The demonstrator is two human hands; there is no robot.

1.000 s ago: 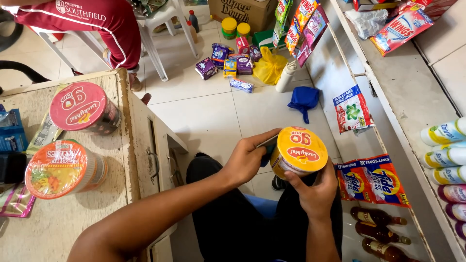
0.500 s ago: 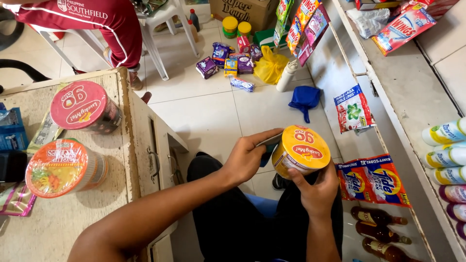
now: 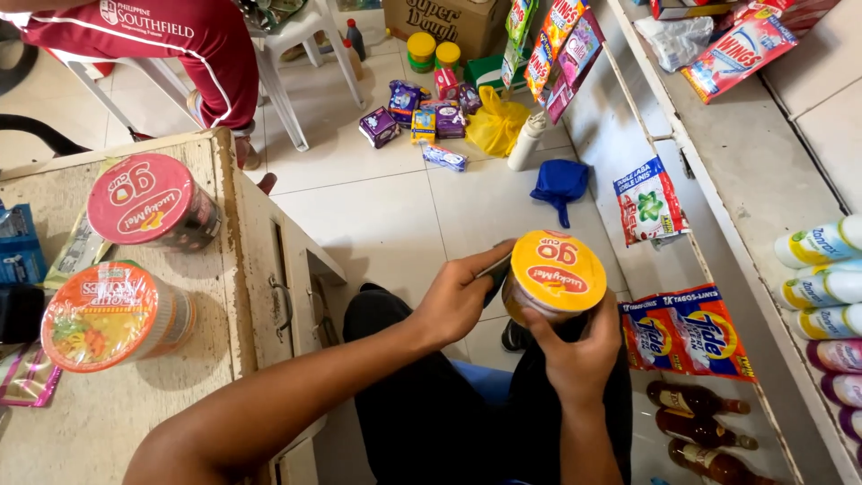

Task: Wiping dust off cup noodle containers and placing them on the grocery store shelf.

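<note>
Right hand (image 3: 579, 359) grips yellow-lid cup (image 3: 552, 274) from below, over lap. Left hand (image 3: 458, 296) clamps dark pen-like tool (image 3: 496, 268) against cup side. Step: marking cup, likely. Next calls for steady cup, light tool pressure.

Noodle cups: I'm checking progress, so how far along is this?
Done, it seems: red-lidded cup and orange-lidded cup sit on the table. In hand: right hand holds the yellow-lidded cup, left hand puts a dark tool to its side. Left: setting it down.
</note>
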